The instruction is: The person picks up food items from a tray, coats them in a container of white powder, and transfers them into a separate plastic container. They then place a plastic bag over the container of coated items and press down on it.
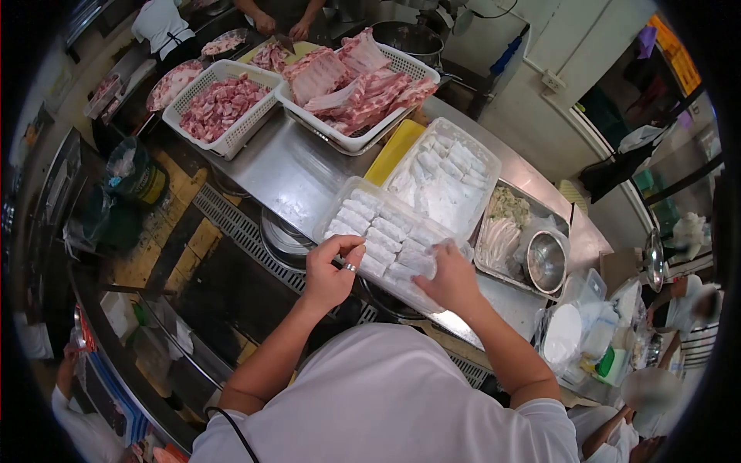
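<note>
A clear plastic container holds rows of white, flour-dusted rolls and stands at the front edge of the steel counter. My left hand, a ring on one finger, is at its near left rim with thumb and fingertips pinched together; what they hold is too small to name. Over the container's right part is my right hand, slightly blurred, its fingers curled by the rolls. Just behind, a larger clear tray holds more white-dusted pieces beside a yellow board.
White baskets of cut meat and ribs stand at the back left. To the right are a metal tray with a steel bowl and bagged containers. Another person's hands work at the far side.
</note>
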Available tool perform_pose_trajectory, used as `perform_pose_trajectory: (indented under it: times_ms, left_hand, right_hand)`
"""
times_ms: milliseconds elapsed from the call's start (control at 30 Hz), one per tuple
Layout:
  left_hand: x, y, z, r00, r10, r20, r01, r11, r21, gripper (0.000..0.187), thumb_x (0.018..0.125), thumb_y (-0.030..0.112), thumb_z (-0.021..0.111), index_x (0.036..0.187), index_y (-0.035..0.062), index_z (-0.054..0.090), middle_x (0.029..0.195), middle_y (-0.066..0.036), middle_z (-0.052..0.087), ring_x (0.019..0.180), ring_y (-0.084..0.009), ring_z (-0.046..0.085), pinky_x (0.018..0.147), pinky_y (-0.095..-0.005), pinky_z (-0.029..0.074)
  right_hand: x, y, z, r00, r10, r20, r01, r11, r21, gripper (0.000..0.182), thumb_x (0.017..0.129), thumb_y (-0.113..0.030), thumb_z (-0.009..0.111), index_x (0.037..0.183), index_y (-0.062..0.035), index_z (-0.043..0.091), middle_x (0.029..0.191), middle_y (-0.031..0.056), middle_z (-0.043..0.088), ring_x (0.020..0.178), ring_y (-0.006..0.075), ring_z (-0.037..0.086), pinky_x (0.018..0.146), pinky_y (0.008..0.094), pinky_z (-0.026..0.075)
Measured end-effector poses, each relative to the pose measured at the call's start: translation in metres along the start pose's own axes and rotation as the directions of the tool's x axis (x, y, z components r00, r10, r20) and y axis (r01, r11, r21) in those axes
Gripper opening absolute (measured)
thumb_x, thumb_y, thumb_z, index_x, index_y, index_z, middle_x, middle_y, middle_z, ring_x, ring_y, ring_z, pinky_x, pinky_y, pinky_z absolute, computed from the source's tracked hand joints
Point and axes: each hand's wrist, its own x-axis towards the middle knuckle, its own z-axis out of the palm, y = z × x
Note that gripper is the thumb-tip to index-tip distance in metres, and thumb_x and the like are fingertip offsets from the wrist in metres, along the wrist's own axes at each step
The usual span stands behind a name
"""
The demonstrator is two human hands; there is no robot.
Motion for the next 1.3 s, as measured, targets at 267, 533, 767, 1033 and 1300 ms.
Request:
perform_pose_trajectory:
  times_ms: [267, 533, 767, 1033, 1300]
  left_hand:
    - [-0.004, 0.004, 0.016, 0.999, -0.003, -0.034, 0.004, 1.000, 0.025, 0.014, 0.094, 0.002, 0.074, 0.107, -0.0012, 0.074, 0.090, -0.009, 0.074, 0.075, -0.0140, 0.065, 0.072, -0.0282, 0.053]
    - [-0.013, 0.010, 0.025, 0.993, -0.089, -0.083, 0.095, 0.993, 0.071, 0.014, 0.095, 0.003, 0.073, 0.108, -0.0020, 0.074, 0.093, -0.008, 0.075, 0.081, -0.0129, 0.068, 0.078, -0.0279, 0.055]
    - [-0.022, 0.016, 0.032, 0.989, -0.051, -0.142, 0.067, 0.992, 0.111, 0.013, 0.094, 0.002, 0.073, 0.107, -0.0021, 0.073, 0.090, -0.007, 0.073, 0.076, -0.0120, 0.064, 0.073, -0.0278, 0.053]
    - [-0.030, 0.028, 0.033, 0.979, -0.044, -0.198, 0.074, 0.986, 0.148, 0.012, 0.094, 0.000, 0.072, 0.106, -0.0025, 0.073, 0.087, -0.008, 0.071, 0.073, -0.0127, 0.063, 0.071, -0.0277, 0.052]
    - [-0.038, 0.022, 0.027, 0.982, -0.074, -0.176, 0.096, 0.988, 0.117, 0.012, 0.098, 0.000, 0.069, 0.109, -0.0038, 0.072, 0.092, -0.004, 0.072, 0.081, -0.0089, 0.064, 0.076, -0.0251, 0.053]
  right_hand:
    - [0.081, 0.109, -0.055, 0.914, 0.273, -0.299, -0.125, 0.893, 0.433, 0.034, 0.085, -0.019, 0.080, 0.109, 0.0028, 0.070, 0.103, 0.0227, 0.073, 0.093, 0.0379, 0.072, 0.084, 0.0472, 0.056]
    - [0.133, 0.164, -0.006, 0.966, 0.189, -0.179, -0.121, 0.934, 0.336, 0.037, 0.086, -0.025, 0.076, 0.105, 0.0066, 0.074, 0.105, 0.0301, 0.074, 0.101, 0.0437, 0.072, 0.090, 0.0473, 0.056]
    - [0.187, 0.149, 0.053, 0.983, 0.099, 0.155, -0.137, 0.957, 0.256, 0.044, 0.087, -0.030, 0.074, 0.112, 0.0070, 0.070, 0.112, 0.0330, 0.072, 0.106, 0.0469, 0.070, 0.092, 0.0478, 0.056]
    - [0.192, 0.145, 0.078, 0.990, -0.088, 0.112, 0.108, 0.976, -0.188, 0.045, 0.082, -0.019, 0.070, 0.118, 0.0079, 0.064, 0.110, 0.0320, 0.071, 0.108, 0.0442, 0.070, 0.096, 0.0481, 0.056]
    - [0.194, 0.178, 0.075, 0.996, -0.018, 0.090, -0.009, 0.956, 0.293, 0.041, 0.078, -0.017, 0.072, 0.110, 0.0093, 0.069, 0.108, 0.0333, 0.072, 0.107, 0.0451, 0.070, 0.096, 0.0461, 0.056]
